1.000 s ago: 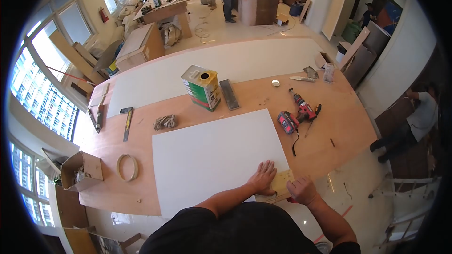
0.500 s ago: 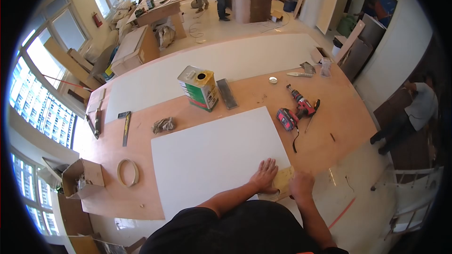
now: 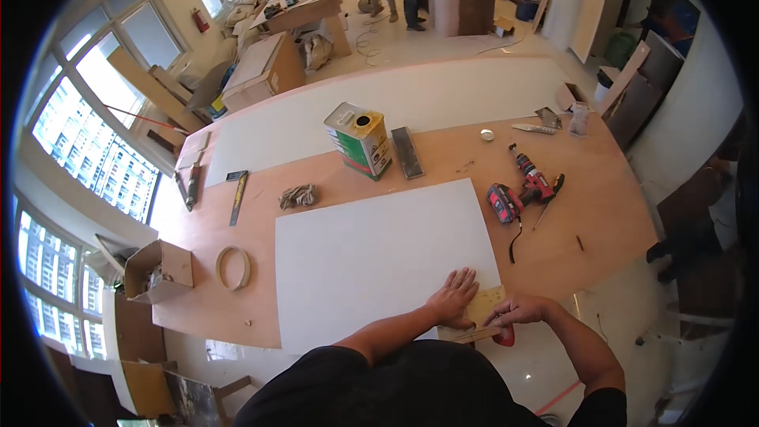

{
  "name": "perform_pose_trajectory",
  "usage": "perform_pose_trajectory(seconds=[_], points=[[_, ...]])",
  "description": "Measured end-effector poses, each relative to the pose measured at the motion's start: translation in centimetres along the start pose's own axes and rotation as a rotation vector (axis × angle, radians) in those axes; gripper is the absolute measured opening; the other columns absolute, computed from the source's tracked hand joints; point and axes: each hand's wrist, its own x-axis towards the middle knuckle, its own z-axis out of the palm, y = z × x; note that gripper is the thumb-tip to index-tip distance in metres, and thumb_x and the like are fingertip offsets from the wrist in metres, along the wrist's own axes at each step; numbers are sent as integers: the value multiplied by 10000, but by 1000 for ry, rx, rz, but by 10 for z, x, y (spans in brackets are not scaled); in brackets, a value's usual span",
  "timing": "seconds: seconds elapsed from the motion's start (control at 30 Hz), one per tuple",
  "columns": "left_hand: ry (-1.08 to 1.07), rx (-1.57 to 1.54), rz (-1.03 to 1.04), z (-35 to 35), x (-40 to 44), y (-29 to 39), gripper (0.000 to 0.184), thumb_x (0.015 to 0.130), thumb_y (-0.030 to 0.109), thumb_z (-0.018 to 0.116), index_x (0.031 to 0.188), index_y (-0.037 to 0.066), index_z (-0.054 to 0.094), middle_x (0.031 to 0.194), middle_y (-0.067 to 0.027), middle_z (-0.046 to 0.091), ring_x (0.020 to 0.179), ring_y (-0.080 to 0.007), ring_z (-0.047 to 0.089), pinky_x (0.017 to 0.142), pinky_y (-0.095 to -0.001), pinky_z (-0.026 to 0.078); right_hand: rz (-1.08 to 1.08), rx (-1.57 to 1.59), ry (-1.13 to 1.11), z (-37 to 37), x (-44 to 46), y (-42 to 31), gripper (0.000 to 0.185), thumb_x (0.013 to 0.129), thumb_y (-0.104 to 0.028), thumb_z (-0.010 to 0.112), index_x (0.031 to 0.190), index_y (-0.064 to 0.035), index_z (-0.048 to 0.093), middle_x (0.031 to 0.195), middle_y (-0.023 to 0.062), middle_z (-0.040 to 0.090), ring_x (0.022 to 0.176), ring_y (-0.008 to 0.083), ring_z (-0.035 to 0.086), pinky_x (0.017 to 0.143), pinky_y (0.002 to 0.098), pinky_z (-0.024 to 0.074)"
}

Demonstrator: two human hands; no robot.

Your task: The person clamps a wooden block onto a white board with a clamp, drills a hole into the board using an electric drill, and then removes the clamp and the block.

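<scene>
At the near edge of the desk [image 3: 605, 213], we judge work unfinished — left hand [image 3: 453, 299] spread on white sheet [image 3: 375, 249], right hand [image 3: 519, 311] at yellow piece [image 3: 486, 302], hold unclear.

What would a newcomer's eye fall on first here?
Probably the large white sheet in front of the person, with the left hand spread near its lower right and the right hand close beside. Just beyond the sheet stands a green, white and yellow tin; to the right, a red-and-black drill lies on the brown tabletop.
</scene>
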Motion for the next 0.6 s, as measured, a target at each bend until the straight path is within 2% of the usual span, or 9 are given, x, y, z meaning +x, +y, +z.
perform_pose_trajectory(seconds=[0.03,0.13,0.23,0.33,0.43,0.6], points=[[1,15,-6,0,1,1,1079,747,622,740,1505,-58,385,1622,-329,260,1553,-482,163,1262,-588,137,-4,26,-2,0,2,-1,270,990,-204,676,1177,-27,756,825,27,734,815,96,665,763,276,529],[13,20,-10,0,3,3,1075,744,626,739,1501,-55,394,1619,-320,273,1556,-472,167,1262,-586,140,70,87,-203,-14,13,2,309,996,-217,668,1239,-36,727,805,3,701,764,78,628,703,250,500],[-22,34,-28,-2,6,5,1082,744,632,738,1506,-52,392,1628,-314,264,1557,-465,170,1263,-582,140,43,2,-128,-7,20,10,335,988,-241,681,1256,-46,722,825,-10,685,742,59,596,668,234,473],[-41,47,-32,-6,7,7,1093,739,629,744,1515,-52,383,1636,-312,253,1557,-462,172,1265,-574,140,61,-79,-204,-6,28,11,341,978,-254,697,1248,-50,732,867,-23,688,733,45,569,654,223,457],[-7,12,-41,0,8,7,1096,731,607,759,1521,-50,376,1642,-310,244,1560,-457,170,1268,-565,139,74,51,-228,-7,31,12,304,963,-272,713,1145,-34,765,761,-33,661,660,51,553,614,232,432],[-51,27,-57,-5,11,10,1093,717,574,783,1522,-46,379,1645,-308,238,1567,-451,154,1270,-564,132,-37,197,-98,2,32,25,210,942,-181,740,1084,-32,780,765,-28,669,637,25,523,580,215,404]])
